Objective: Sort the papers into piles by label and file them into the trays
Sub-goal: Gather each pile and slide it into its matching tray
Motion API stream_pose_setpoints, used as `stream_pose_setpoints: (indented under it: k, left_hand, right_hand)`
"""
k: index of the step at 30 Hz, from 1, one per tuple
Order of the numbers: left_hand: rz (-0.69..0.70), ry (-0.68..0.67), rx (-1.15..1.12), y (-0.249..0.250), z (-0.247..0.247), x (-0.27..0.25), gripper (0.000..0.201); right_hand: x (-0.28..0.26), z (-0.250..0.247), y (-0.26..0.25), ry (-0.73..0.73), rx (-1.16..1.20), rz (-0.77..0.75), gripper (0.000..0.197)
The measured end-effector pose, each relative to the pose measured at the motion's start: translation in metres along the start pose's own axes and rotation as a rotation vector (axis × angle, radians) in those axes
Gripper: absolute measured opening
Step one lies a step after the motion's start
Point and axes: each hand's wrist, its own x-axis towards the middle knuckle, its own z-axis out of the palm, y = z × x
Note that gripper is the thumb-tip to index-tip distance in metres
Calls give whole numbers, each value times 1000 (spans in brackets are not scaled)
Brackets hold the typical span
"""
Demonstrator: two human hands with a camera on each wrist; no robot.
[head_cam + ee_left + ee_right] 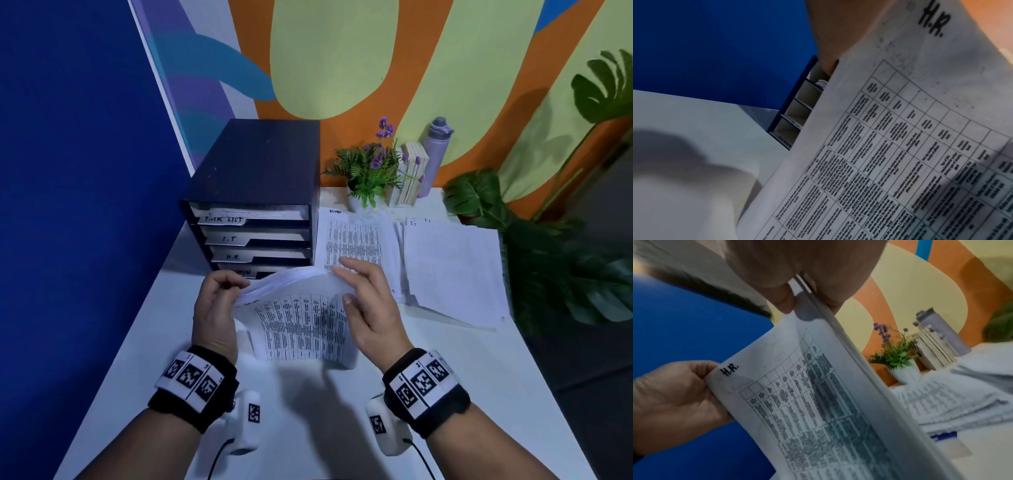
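The left hand (215, 310) pinches the top-left corner of the stack (301, 322), thumb on the front, fingers curled behind. The right hand (368, 301) grips the top-right edge: its thumb (781, 300) and fingers (830, 301) hold some sheets apart from the rest, as the right wrist view shows. So both hands are closed on the stack, which stands nearly upright above the table (428, 370), its lower edge near or on the surface, in front of the trays (253, 236).

I judge the stack to be light but floppy. It already bows at the top between the two hands. Single sheets are thin, slide easily on each other and crease if they are squeezed. The best hold is at the top corners or with a flat palm below, and one sheet is best lifted by its corner near the label.

The front sheet is white with a dense printed table, and "H.R." is handwritten in its top-left corner (933, 19). The trays have labels TASK LIST, I.T, H.R. and, partly hidden, ADMIN; only the top one shows papers inside. Two piles lie flat on the right: the ADMIN pile (356, 240) just beside the trays, then the I.T pile (452, 267)
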Motion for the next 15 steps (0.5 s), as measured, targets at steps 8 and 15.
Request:
stream_pose_setpoints:
  k: [8,15]
  left_hand:
    - [-4,-181,-18,-11,-16,2,80]
    - [-418,-289,704,-47,-32,0,64]
  right_hand:
    - [-14,19,6,74,475,859,63]
    - [-10,21,20,118,465,793,33]
